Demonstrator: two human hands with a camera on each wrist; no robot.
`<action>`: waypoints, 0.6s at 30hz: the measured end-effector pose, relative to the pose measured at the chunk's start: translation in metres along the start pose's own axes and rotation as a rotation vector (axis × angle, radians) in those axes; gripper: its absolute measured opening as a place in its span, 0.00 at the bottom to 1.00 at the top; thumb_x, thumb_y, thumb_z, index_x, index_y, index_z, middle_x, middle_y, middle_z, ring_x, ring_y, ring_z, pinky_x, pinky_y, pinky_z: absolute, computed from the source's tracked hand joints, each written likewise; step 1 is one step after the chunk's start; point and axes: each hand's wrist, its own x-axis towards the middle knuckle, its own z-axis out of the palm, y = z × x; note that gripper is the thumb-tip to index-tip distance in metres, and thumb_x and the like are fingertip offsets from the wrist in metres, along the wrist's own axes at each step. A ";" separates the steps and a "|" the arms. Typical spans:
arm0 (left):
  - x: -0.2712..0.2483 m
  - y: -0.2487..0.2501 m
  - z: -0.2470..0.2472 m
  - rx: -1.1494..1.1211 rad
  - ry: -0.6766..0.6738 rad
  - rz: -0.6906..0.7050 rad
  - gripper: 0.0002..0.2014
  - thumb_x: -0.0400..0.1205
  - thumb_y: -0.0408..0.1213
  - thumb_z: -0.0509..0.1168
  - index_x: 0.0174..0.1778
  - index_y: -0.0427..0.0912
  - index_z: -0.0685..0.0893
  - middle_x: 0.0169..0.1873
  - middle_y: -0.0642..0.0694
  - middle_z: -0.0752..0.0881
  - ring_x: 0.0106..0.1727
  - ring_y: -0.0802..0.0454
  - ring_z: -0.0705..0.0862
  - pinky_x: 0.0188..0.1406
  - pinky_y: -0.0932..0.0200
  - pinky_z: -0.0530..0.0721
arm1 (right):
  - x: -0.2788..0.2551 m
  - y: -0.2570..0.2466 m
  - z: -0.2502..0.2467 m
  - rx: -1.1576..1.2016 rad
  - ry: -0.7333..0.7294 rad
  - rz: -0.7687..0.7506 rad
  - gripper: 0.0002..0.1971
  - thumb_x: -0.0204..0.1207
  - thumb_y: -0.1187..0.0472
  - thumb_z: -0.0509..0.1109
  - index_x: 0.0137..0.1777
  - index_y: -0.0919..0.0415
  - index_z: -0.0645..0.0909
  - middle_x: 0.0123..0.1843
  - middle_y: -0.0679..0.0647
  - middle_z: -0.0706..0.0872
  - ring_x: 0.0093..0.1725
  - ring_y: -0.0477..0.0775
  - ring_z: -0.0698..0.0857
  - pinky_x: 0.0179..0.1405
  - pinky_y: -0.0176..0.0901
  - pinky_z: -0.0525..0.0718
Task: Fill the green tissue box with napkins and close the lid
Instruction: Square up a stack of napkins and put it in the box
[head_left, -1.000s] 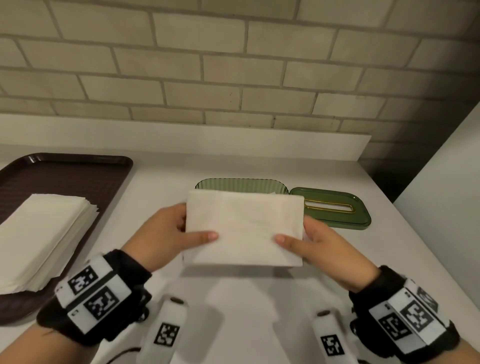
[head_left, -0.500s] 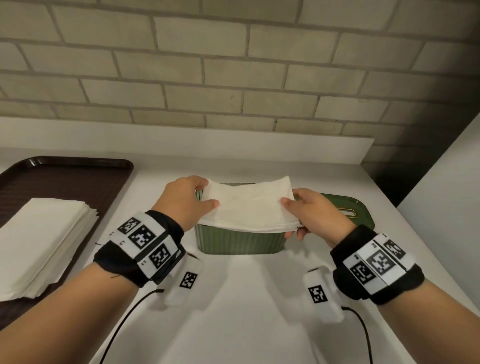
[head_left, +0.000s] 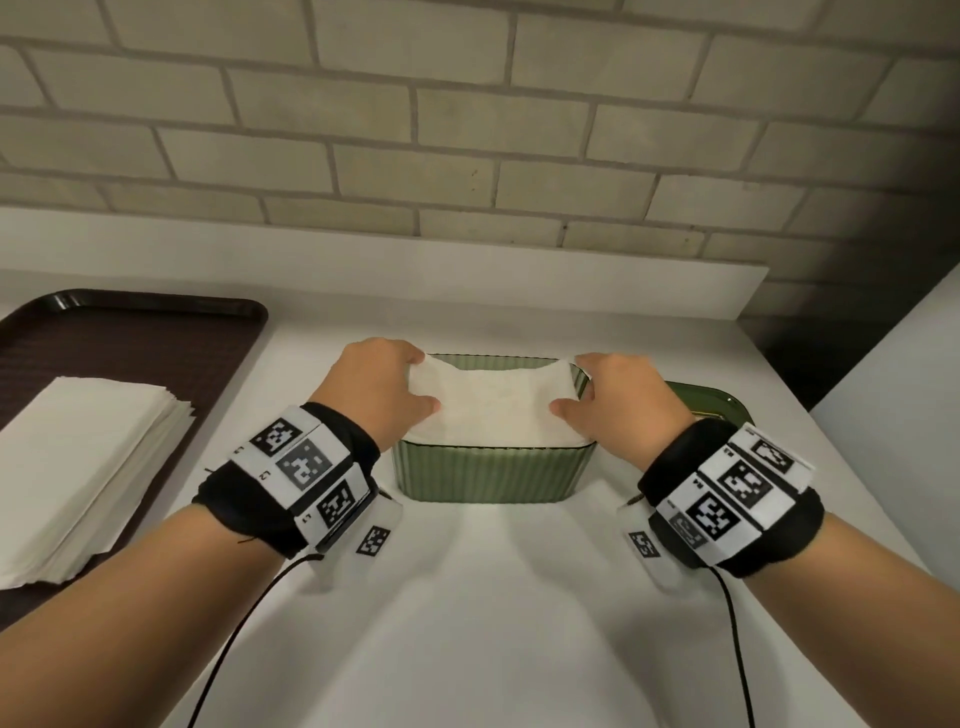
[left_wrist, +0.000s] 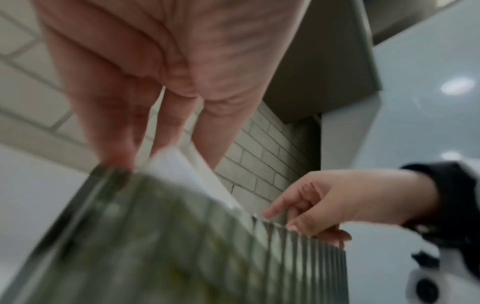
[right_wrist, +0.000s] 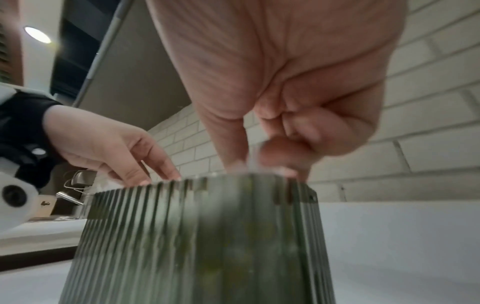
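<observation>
Compared with a moment before: white paper napkin bundle no longer held above the ribbed green plastic tissue box, now lowered into its open top, sagging in the middle, both ends curling up against the short walls. Meaning for the task, as a judgement: filling step nearly complete for this bundle, only pressing flat and letting go left; closing not yet started.

Left hand at the left end of the box, thumb on top of the napkins and fingers behind the raised edge, pinching the paper. Right hand at the right end, mirrored, thumb on the paper and fingers curled over the edge; also gripping the napkins. Wrist views blurred, fingertips just at the rim.

Green flat lid with slot lying on the white counter just behind the right hand, mostly hidden. More white napkins in a stack on the dark brown tray, well apart to the left.
</observation>
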 end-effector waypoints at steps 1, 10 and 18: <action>0.001 0.001 -0.002 0.035 0.008 0.024 0.28 0.74 0.42 0.73 0.71 0.45 0.76 0.64 0.44 0.81 0.64 0.47 0.79 0.63 0.57 0.74 | -0.003 -0.003 -0.003 -0.057 0.007 -0.002 0.20 0.75 0.52 0.70 0.61 0.63 0.77 0.47 0.57 0.84 0.50 0.59 0.84 0.43 0.44 0.81; 0.016 0.031 -0.011 0.371 -0.240 0.198 0.35 0.66 0.44 0.79 0.70 0.54 0.75 0.63 0.52 0.81 0.64 0.49 0.79 0.60 0.55 0.78 | -0.012 -0.049 0.001 -0.112 -0.239 -0.322 0.19 0.86 0.57 0.53 0.74 0.58 0.72 0.75 0.57 0.72 0.75 0.55 0.70 0.70 0.43 0.69; 0.028 0.029 0.020 0.609 -0.409 0.269 0.20 0.79 0.44 0.63 0.67 0.46 0.79 0.60 0.47 0.84 0.59 0.48 0.82 0.55 0.57 0.80 | -0.006 -0.058 0.048 -0.187 -0.405 -0.309 0.23 0.85 0.61 0.43 0.77 0.68 0.63 0.77 0.66 0.69 0.78 0.64 0.63 0.80 0.59 0.60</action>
